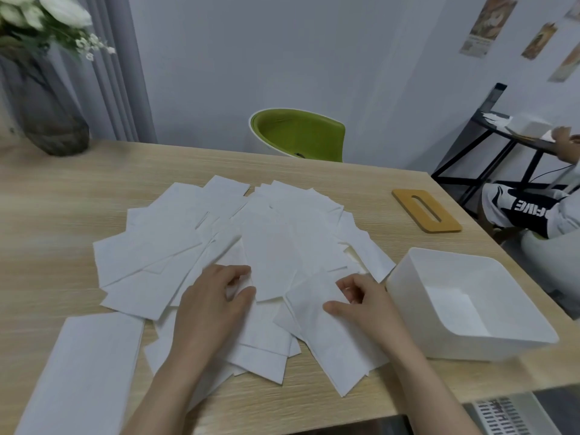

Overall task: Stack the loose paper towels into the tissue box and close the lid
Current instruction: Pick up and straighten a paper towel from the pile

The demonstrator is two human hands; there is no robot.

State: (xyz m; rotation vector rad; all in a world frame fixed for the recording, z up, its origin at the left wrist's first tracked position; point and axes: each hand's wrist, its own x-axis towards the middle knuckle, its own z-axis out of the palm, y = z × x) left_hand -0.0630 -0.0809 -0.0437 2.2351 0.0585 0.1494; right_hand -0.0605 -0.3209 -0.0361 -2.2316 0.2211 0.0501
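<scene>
Several loose white paper towels (219,240) lie fanned and overlapping across the middle of the wooden table (62,196). My left hand (216,296) rests on the pile, thumb and fingers pinching the edge of one towel. My right hand (361,299) lies on another towel (329,334) with its fingers curled at that sheet's top edge. The white tissue box (405,277) stands open at the right with a towel flat on its bottom. Its wooden lid (408,196) with an oval slot lies flat behind the box. A neat stack of towels (84,372) sits at the near left.
A dark glass vase (47,120) with white flowers stands at the far left corner. A green chair (298,133) is behind the table. Another person's hand (565,142) and leg show at the right beside a black side table (489,120).
</scene>
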